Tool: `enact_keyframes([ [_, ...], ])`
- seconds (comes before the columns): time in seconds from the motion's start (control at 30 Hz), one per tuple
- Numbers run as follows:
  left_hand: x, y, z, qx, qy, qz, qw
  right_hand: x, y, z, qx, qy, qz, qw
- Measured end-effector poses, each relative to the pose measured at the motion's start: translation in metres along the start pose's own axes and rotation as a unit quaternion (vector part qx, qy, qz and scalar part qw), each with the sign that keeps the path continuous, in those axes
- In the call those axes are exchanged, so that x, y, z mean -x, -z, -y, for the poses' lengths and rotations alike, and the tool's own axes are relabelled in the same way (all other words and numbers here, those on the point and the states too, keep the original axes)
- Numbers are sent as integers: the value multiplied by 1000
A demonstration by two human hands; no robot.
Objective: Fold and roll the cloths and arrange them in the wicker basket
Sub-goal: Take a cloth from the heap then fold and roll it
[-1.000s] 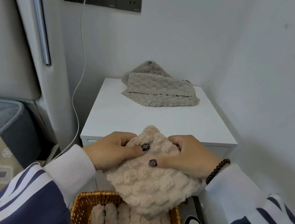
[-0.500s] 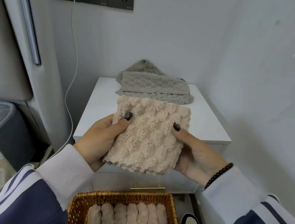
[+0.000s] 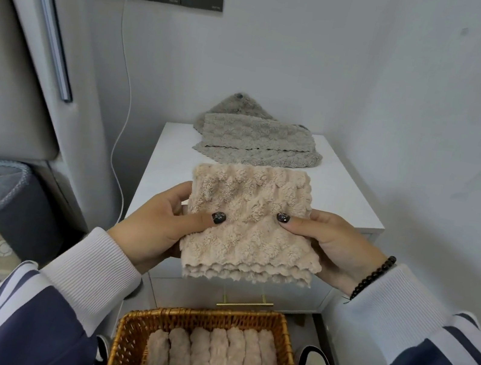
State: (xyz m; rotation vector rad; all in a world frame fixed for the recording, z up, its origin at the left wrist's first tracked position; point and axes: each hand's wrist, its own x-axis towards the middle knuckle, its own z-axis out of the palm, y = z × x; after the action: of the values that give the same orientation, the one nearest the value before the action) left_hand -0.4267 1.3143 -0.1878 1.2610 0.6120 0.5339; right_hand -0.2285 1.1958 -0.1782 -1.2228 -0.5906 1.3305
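Beige folded cloth (image 3: 249, 225) pinched by left hand (image 3: 158, 226) and right hand (image 3: 329, 251), above wicker basket (image 3: 140, 337); roll tightly, edges aligned.

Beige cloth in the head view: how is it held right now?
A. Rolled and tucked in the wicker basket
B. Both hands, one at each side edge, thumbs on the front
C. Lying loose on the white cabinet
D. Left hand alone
B. The folded beige cloth is up in the air, with the left hand and the right hand each taking a grip on one side edge, thumbs pressed on its front.
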Motion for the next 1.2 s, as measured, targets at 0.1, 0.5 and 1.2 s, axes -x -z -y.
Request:
enact_keyframes([
  [0.1,4,6,1,21,-12,11,1000,1,1,-3,-16,21,19,999],
  [0.5,21,33,0,149,-11,85,985,-13,-13,-10,-102,17,86,991],
  [1.2,33,106,63,-376,109,-3,920,-41,-72,-92,552,-73,118,822],
])
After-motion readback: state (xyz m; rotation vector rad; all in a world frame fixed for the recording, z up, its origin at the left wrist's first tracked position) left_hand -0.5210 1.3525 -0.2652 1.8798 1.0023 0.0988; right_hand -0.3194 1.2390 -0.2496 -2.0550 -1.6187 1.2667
